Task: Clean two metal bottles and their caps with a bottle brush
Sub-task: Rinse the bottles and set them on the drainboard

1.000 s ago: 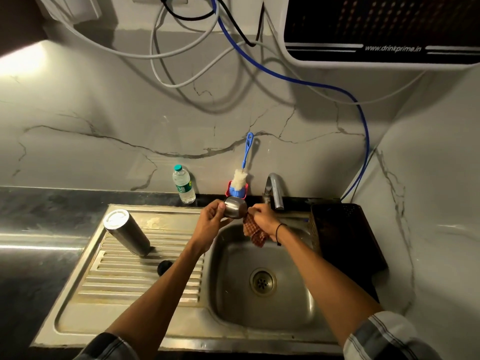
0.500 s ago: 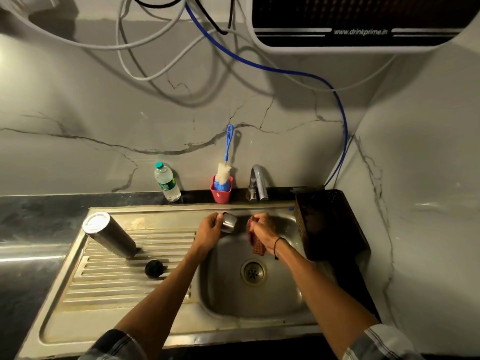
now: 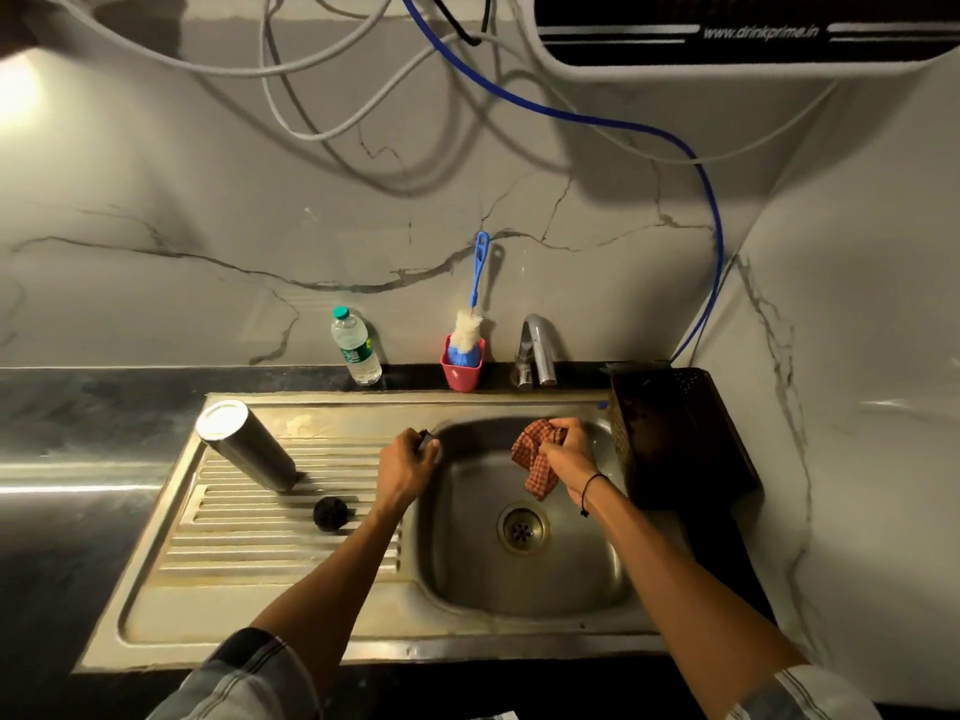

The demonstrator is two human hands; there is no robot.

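**Inspector:** Your left hand [image 3: 408,462] sits at the rim between drainboard and basin, fingers curled round a small object [image 3: 427,440]. Only a dark edge of it shows past your knuckles, so I cannot tell whether it is a cap or something else.

**Operator:** And the right?

**Inspector:** Your right hand [image 3: 569,452] is over the far side of the sink basin [image 3: 571,579], bunching a red checked cloth [image 3: 537,459]; the cloth hangs down from your grip above the drain [image 3: 522,528]. A dark band is on that wrist.

**Operator:** Where do you find the bottles?

**Inspector:** One metal bottle [image 3: 244,444] stands inverted on the ribbed drainboard [image 3: 270,543], base up, to the left of your left hand and apart from it. A black cap [image 3: 330,513] lies on the ribs just beside the bottle's lower end, nearer to you. I see no more than that one metal bottle.

**Operator:** The brush?

**Inspector:** The bottle brush [image 3: 470,324] stands bristles down in a red cup [image 3: 462,368] at the back ledge, its blue handle leaning on the wall, between a clear plastic water bottle [image 3: 355,348] and the tap [image 3: 537,348]. Neither of your hands touches it. A dark rack [image 3: 680,433] stands just right of the basin.
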